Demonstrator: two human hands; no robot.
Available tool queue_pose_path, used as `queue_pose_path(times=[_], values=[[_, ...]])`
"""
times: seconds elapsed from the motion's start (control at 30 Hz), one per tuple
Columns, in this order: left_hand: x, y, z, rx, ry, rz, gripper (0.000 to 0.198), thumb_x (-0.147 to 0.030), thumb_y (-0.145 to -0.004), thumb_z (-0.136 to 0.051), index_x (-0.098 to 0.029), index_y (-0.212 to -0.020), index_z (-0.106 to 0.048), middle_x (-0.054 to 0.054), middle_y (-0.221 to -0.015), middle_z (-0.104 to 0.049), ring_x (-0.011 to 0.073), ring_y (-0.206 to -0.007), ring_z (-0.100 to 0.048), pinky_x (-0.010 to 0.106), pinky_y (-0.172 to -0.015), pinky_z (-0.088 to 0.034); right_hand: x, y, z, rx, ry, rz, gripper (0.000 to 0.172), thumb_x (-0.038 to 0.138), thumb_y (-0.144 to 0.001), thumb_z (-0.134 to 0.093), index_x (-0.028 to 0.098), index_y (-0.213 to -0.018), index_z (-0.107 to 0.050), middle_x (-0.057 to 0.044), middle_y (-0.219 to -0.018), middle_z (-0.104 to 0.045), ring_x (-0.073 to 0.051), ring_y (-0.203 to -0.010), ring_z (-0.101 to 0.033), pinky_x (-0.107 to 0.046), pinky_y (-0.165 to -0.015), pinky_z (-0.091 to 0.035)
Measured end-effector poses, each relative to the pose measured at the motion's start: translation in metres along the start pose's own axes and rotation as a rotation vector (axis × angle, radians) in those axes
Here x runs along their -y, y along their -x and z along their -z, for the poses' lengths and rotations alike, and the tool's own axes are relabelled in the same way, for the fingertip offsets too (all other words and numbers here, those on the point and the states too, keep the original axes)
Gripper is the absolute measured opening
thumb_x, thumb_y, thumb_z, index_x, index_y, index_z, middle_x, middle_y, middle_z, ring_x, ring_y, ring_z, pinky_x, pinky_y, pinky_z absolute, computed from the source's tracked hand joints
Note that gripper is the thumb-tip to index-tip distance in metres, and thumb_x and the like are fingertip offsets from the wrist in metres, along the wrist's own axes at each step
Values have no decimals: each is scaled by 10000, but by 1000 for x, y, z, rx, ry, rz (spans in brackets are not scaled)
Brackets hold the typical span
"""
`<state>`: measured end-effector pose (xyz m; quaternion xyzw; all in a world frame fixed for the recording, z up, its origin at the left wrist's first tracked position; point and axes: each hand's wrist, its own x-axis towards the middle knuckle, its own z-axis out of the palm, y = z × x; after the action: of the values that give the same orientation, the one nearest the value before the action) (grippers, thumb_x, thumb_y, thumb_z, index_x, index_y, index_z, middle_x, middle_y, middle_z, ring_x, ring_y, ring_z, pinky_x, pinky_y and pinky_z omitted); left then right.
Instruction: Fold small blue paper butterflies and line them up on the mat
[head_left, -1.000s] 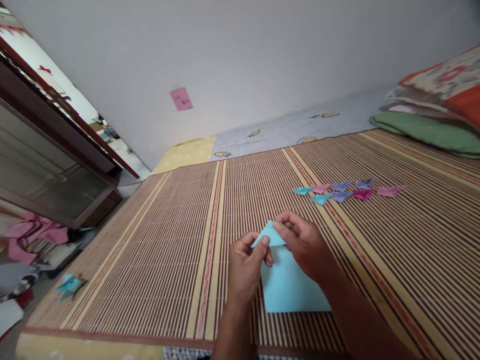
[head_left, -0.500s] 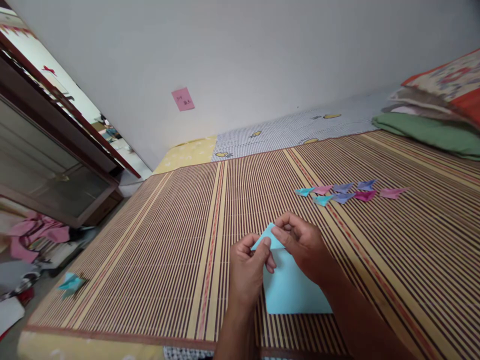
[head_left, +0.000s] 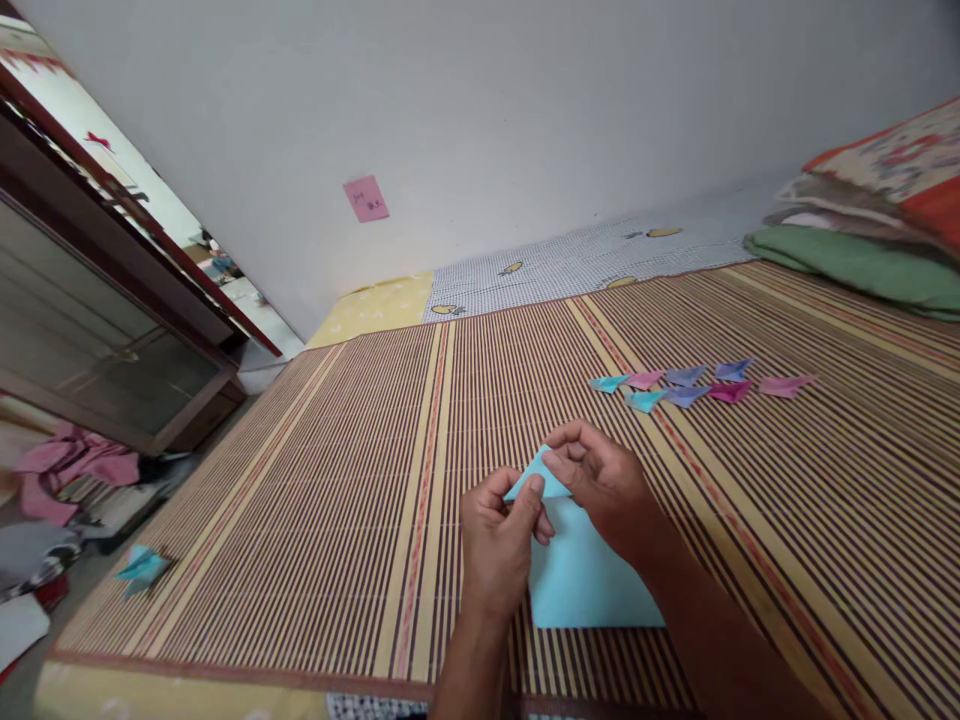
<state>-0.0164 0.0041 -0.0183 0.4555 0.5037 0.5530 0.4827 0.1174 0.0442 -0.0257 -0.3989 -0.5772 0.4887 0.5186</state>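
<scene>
A small light-blue folded paper triangle (head_left: pixel 543 478) is held up between both hands. My left hand (head_left: pixel 499 530) pinches its lower left part, thumb on the near face. At the upper right edge, my right hand (head_left: pixel 596 480) grips it between thumb and curled fingers. Below them a larger light-blue sheet of paper (head_left: pixel 589 580) lies on the striped mat (head_left: pixel 360 480); my right forearm covers part of it. Beyond my right hand, several folded paper pieces in blue, pink and purple sit in two rows, among them a magenta one (head_left: pixel 730 391).
A teal folded paper piece (head_left: pixel 142 567) lies near the mat's left edge. Folded bedding (head_left: pixel 862 265) and a patterned pillow (head_left: pixel 915 160) are stacked at the back right. A pink note (head_left: pixel 366 199) is stuck to the wall. A glazed door (head_left: pixel 97 320) stands at the left.
Almost nothing differs. Both hands keep hold of the folded triangle, with only a very slight shift of the fingers and the left hand.
</scene>
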Motion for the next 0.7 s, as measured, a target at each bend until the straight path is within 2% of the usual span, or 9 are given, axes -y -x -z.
queue_pose_path(times=[0.07, 0.13, 0.23, 0.3, 0.4, 0.5, 0.57, 0.7], values=[[1, 1, 0, 3, -6, -7, 395, -485, -843, -692, -188, -615, -567, -34, -471, -556, 98, -431, -472, 223, -487, -373, 0, -1, 0, -7, -35, -23, 247, 414, -873, -657, 201, -982, -594, 30, -700, -574, -119, -541, -478, -238, -488, -368], [1, 1, -1, 5, -19, -19, 393, -477, -856, -685, -186, -616, -572, -33, -475, -557, 99, -439, -480, 223, -494, -380, 2, -1, 0, 39, -27, -22, 206, 402, -881, -649, 200, -876, -612, 34, -669, -554, -115, -537, -465, -238, -492, -366], [2, 1, -2, -3, -27, -38, 401, -456, -873, -677, -180, -599, -579, -24, -481, -571, 99, -455, -503, 225, -519, -406, 4, 1, 1, 102, -10, 5, 271, 375, -914, -619, 201, -711, -576, 35, -625, -538, -121, -574, -496, -243, -547, -403], [1, 0, -1, 6, -10, -24, 369, -441, -845, -713, -172, -615, -608, -7, -510, -614, 104, -470, -529, 228, -533, -427, 5, 2, 2, 110, -19, 8, 282, 375, -934, -599, 204, -710, -569, 38, -597, -538, -129, -578, -514, -250, -568, -420], [-3, -2, 4, 94, 21, 38, 288, -411, -759, -799, -160, -710, -667, 29, -598, -699, 121, -495, -571, 236, -529, -450, 5, 2, 4, 75, 8, 13, 299, 388, -938, -594, 205, -704, -564, 38, -592, -527, -131, -574, -495, -253, -556, -407], [-7, -2, 9, 171, -24, 2, 310, -413, -848, -720, -148, -690, -683, 63, -639, -724, 128, -535, -597, 254, -591, -484, 4, 0, 7, 38, 50, 30, 302, 383, -937, -593, 206, -695, -558, 40, -608, -499, -126, -570, -450, -252, -541, -378], [-8, -1, 12, 179, -37, -41, 356, -422, -915, -641, -145, -696, -691, 67, -628, -720, 133, -542, -601, 262, -612, -493, 4, 0, 7, 33, 68, 39, 301, 377, -939, -588, 207, -693, -554, 42, -610, -476, -125, -568, -430, -255, -538, -365], [-5, -1, 12, 187, -25, -46, 383, -442, -963, -568, -140, -769, -699, 60, -609, -717, 140, -534, -612, 266, -612, -493, 5, 1, 7, 19, 111, 71, 303, 376, -943, -581, 207, -694, -548, 41, -623, -462, -130, -589, -427, -259, -550, -358]])
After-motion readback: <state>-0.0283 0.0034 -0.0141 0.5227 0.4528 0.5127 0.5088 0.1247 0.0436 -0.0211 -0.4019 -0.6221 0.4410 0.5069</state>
